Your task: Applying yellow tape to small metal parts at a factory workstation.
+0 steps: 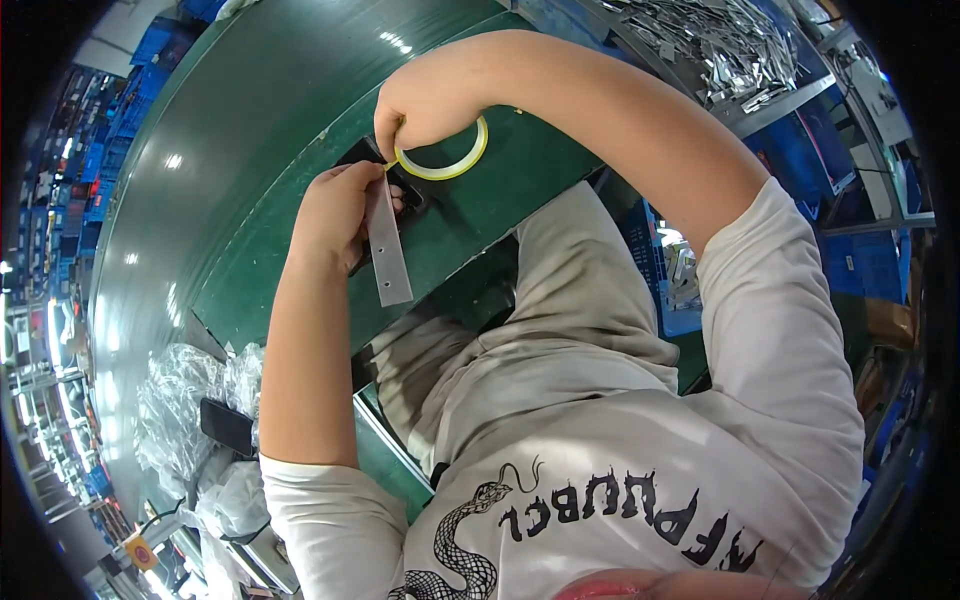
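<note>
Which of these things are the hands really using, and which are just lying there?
In use:
- left hand holding grey metal strip
- right hand holding yellow tape roll
- black part beneath the strip

Lying about:
- pile of metal pieces
- clear plastic bags

Green worktop (pixel 250 150) runs under and up-left of the hands, with ceiling lights glinting on it. Up-right of the hands: a tray piled with loose shiny metal strips (pixel 720 45), blue crates (pixel 860 260) below it. Down-left of the hands, near the worktop edge: crumpled clear plastic bags (pixel 185 400) with a small flat black part (pixel 227 427) lying on them.
</note>
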A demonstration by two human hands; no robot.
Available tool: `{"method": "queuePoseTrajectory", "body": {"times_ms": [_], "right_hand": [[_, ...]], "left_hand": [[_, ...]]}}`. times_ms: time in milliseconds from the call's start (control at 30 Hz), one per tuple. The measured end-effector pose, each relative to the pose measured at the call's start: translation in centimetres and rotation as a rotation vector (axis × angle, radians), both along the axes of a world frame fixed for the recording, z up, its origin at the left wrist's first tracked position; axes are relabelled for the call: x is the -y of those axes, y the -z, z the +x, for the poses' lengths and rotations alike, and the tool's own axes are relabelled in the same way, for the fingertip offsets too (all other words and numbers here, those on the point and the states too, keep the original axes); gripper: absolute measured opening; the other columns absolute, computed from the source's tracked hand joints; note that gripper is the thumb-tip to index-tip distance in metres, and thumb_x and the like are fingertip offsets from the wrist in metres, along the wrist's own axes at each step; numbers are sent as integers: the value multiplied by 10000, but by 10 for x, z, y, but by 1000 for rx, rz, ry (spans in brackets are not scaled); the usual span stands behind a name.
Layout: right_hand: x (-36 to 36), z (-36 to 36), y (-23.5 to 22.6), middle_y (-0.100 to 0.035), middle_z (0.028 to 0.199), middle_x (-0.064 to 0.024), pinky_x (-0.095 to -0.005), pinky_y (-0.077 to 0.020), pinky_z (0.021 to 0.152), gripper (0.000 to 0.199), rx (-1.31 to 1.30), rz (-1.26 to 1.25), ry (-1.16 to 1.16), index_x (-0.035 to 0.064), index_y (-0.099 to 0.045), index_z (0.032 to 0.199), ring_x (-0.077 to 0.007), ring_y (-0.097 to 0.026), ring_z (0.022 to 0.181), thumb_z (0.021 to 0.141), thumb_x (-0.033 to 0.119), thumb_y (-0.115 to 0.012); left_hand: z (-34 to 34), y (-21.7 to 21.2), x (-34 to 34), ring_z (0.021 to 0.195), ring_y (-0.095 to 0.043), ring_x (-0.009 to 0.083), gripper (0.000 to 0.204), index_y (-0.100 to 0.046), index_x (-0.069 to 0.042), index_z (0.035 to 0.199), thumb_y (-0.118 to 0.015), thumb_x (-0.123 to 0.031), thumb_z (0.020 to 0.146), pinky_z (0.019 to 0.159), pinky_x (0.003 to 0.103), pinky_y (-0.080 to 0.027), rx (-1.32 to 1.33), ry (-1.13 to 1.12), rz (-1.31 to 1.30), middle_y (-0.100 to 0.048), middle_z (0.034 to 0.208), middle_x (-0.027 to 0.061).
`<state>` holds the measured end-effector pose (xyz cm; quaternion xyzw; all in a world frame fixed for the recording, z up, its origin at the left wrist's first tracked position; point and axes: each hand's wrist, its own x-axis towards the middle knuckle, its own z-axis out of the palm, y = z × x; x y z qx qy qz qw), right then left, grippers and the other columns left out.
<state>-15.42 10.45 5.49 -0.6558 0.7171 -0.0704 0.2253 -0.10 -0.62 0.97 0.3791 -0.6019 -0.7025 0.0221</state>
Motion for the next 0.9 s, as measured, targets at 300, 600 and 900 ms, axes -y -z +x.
{"method": "queuePoseTrajectory", "body": {"times_ms": [300,600,900], "right_hand": [[2,-4,2,-710,1078,-65,-372,-504,848,315,12,-17,22,146,-727,1117,-249,-654,974,876,166,-526],[-4,-2,-1,-706,1105,-67,-368,-499,879,303,4,-81,22,150,-722,1129,-252,-651,1008,891,182,-536],[-5,-4,6,-706,1096,-76,-369,-498,870,307,36,-43,2,147,-717,1135,-254,-648,1000,893,190,-534]], "left_hand": [[-3,1,-3,615,-609,193,182,-565,52,1006,-529,-107,925,600,324,-523,-10,-16,-18,-631,749,114],[-4,-2,-2,611,-605,184,181,-575,49,995,-543,-113,922,589,314,-517,-12,-35,-44,-633,746,106],[-4,5,-3,608,-605,190,197,-574,58,1009,-544,-116,923,593,316,-521,-11,-12,-13,-628,737,105]]}}
